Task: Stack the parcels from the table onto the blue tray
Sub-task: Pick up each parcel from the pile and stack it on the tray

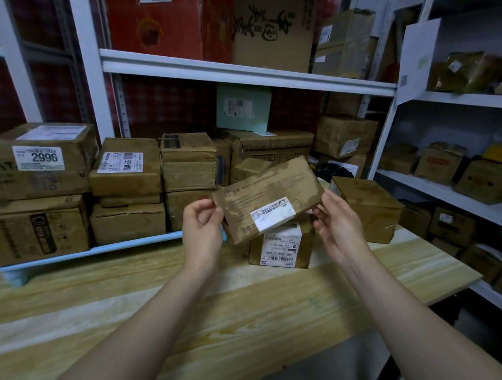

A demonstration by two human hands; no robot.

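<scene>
Both my hands hold a flat brown parcel [269, 197] with a white label above the wooden table [192, 305]. My left hand [202, 225] pinches its left end and my right hand [338, 219] grips its right end. The parcel is tilted, its right end higher. Under it on the table stands a small labelled parcel [281, 246], and a larger brown parcel [368, 206] lies to the right. The blue tray [57, 257] sits at the table's back left, with several brown parcels [125, 180] stacked on it in two or three layers.
White metal shelving [236, 70] rises behind the table, with red and brown boxes on top. More shelves [464, 185] with small cartons run along the right side. A teal box [243, 106] leans behind the stacked parcels.
</scene>
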